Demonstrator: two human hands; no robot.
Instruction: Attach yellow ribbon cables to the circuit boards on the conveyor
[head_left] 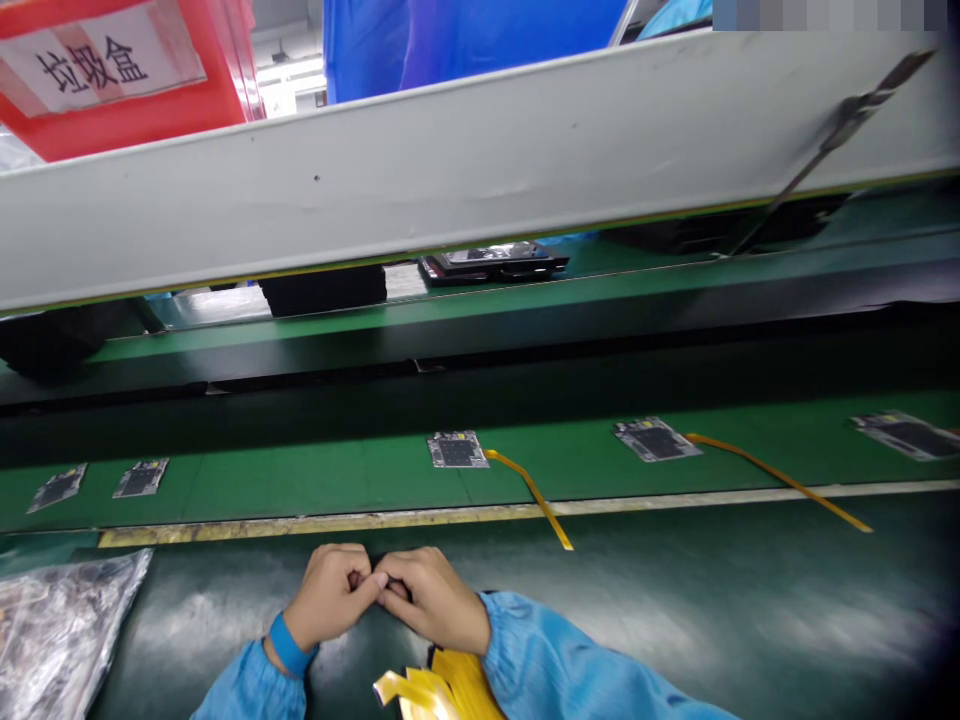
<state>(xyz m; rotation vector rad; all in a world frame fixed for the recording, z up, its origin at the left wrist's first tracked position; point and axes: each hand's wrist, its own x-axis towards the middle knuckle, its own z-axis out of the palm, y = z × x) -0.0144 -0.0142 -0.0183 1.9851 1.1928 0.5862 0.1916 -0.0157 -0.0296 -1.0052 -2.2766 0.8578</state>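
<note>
Dark green counter [675, 600] up front, green conveyor belt [300, 480] lying across just behind it, grey-white metal beam [480, 160] overhead, red plastic bin with a white label [127, 70] top left. We see the left hand [326, 595], blue wrist strap [289, 645] on it, and the right hand [435, 605] touching each other low over the counter, between the belt and a stack of yellow flat flex strips [442, 690]. Fingers [360, 578] of both hands are curled tight, tips pinched onto a small dark piece [395, 590] held between them. It is mostly hidden, so we cannot tell what it is. Crinkled silver foil bag [60, 620] sits well off to the left. On the belt, straight ahead of the hands, is a small grey circuit board [456, 449] with an orange ribbon tail [529, 490] reaching over the belt edge; similar boards lie further left and right. We judge this two-handed pinch goes best with wrists braced on the counter, grip light, the piece tilted up into view, and sleeves kept off the yellow strips.
</note>
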